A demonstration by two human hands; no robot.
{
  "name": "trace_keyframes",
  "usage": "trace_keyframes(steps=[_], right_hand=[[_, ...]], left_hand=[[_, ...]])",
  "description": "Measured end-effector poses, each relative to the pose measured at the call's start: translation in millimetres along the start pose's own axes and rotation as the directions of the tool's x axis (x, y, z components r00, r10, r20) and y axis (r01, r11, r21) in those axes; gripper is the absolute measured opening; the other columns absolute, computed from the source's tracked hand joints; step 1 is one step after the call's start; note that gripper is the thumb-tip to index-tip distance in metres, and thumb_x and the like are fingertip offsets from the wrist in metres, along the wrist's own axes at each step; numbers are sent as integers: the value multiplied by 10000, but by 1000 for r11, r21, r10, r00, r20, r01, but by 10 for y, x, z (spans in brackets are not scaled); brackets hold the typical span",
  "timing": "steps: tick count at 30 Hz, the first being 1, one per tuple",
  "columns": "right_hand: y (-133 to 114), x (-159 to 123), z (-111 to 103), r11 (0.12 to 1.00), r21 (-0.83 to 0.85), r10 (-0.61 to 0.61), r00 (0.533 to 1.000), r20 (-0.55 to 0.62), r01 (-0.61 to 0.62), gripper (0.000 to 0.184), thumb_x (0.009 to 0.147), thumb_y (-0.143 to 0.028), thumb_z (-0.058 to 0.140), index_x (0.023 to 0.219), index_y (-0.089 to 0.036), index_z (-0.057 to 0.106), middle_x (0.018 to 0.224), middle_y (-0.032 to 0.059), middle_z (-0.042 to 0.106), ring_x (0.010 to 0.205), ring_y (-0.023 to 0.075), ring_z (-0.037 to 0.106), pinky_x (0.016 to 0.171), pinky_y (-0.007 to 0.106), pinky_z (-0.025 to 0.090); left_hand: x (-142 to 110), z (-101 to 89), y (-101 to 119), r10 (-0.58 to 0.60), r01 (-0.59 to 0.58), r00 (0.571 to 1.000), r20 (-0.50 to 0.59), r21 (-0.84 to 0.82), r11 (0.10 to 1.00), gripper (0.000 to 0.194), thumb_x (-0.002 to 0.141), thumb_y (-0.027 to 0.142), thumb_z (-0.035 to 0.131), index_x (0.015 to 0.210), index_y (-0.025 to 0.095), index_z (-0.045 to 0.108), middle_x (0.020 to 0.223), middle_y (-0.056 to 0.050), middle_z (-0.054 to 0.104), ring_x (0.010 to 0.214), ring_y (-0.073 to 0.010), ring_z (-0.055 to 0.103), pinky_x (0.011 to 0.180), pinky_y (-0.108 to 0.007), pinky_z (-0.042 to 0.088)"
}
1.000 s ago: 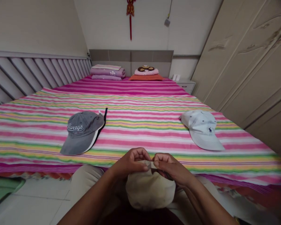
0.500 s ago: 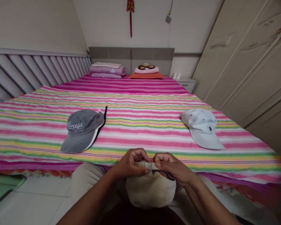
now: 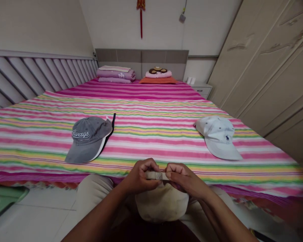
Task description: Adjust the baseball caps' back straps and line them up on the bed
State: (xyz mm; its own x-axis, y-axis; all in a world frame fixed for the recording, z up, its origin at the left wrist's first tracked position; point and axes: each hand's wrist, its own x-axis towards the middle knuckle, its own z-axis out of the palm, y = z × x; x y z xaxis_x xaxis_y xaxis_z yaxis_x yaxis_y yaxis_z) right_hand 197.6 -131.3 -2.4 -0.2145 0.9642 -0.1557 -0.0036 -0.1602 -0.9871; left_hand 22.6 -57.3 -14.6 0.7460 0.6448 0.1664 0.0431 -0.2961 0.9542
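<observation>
A beige cap (image 3: 161,203) rests over my lap, its crown toward me. Its back strap (image 3: 151,175) is stretched between my hands, with a metal buckle (image 3: 159,175) near the middle. My left hand (image 3: 142,176) pinches the strap left of the buckle. On the right side, the thumb and fingers of my right hand (image 3: 181,176) grip the strap close to the buckle. A grey cap (image 3: 88,137) with white lettering lies on the bed to the left. To the right lies a pale cap (image 3: 218,134) with a small dark emblem.
The bed (image 3: 151,134) has a striped cover, with folded bedding (image 3: 116,74) and a pink pillow (image 3: 158,74) by the headboard (image 3: 164,57). A green stool (image 3: 7,201) stands at lower left. A wardrobe (image 3: 262,70) lines the right side, beside a nightstand (image 3: 202,90).
Both hands remain on the cap's strap and have barely moved. The buckle sits slightly further left and higher, and the cap is a little higher in view.
</observation>
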Motion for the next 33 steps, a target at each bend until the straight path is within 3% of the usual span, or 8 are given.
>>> trace_keyframes(steps=[7,14,16,19,23,26,30,33], right_hand=[[1,-1,-6,999,43,12,998,56,-14,246,753,-347,536,608,-181,427,454,-75,393,375,44,233,373,206,135],[-14,11,6,997,-71,-20,997,-75,14,260,774,-395,532,653,-171,479,473,-71,377,394,45,255,372,186,166],[-21,8,11,996,-82,-30,995,-93,22,248,766,-390,545,664,-169,497,472,-73,365,395,45,257,372,183,174],[-23,13,16,999,-35,-12,996,-88,9,249,744,-397,564,674,-163,515,461,-77,362,378,40,249,361,184,167],[-8,29,10,1000,-4,-8,998,-64,8,269,705,-406,600,670,-145,545,464,-66,394,371,34,250,355,186,159],[-2,33,3,1000,-5,-13,998,-68,13,277,702,-410,603,664,-140,552,468,-60,408,374,33,253,354,181,151],[-10,29,3,1000,-2,1,996,-86,-1,273,696,-409,603,657,-149,528,445,-82,363,376,34,244,357,176,153],[-19,27,11,999,-47,-24,993,-112,18,261,683,-383,622,649,-143,525,448,-87,347,392,32,239,369,175,157]], left_hand=[[-16,4,11,-3,4,1000,25,-57,998,199,590,191,672,747,161,554,744,-38,589,708,-148,547,641,-242,400],[-7,-43,1,-97,106,994,51,-251,962,269,617,145,633,877,161,564,714,-5,566,587,-86,481,528,-188,340],[-13,-62,-35,-113,149,987,113,-399,905,332,611,180,650,936,161,584,770,-24,600,627,-98,520,552,-189,360],[-22,-79,-98,-112,235,967,227,-639,733,481,551,227,706,1014,149,601,876,-65,642,723,-144,586,626,-217,410],[-25,-86,-151,-92,299,947,308,-738,605,549,500,179,737,1033,123,617,927,-98,668,826,-198,619,725,-267,438],[-24,-91,-150,-83,296,947,312,-740,604,545,516,170,734,1045,118,615,938,-102,671,836,-200,622,733,-270,441],[-10,-81,-86,-71,302,943,326,-746,594,562,528,310,746,1032,94,619,956,-126,661,869,-224,608,777,-306,435],[16,-47,-23,-174,312,948,265,-681,663,428,572,310,737,936,106,640,805,-84,671,692,-142,608,635,-232,435]])
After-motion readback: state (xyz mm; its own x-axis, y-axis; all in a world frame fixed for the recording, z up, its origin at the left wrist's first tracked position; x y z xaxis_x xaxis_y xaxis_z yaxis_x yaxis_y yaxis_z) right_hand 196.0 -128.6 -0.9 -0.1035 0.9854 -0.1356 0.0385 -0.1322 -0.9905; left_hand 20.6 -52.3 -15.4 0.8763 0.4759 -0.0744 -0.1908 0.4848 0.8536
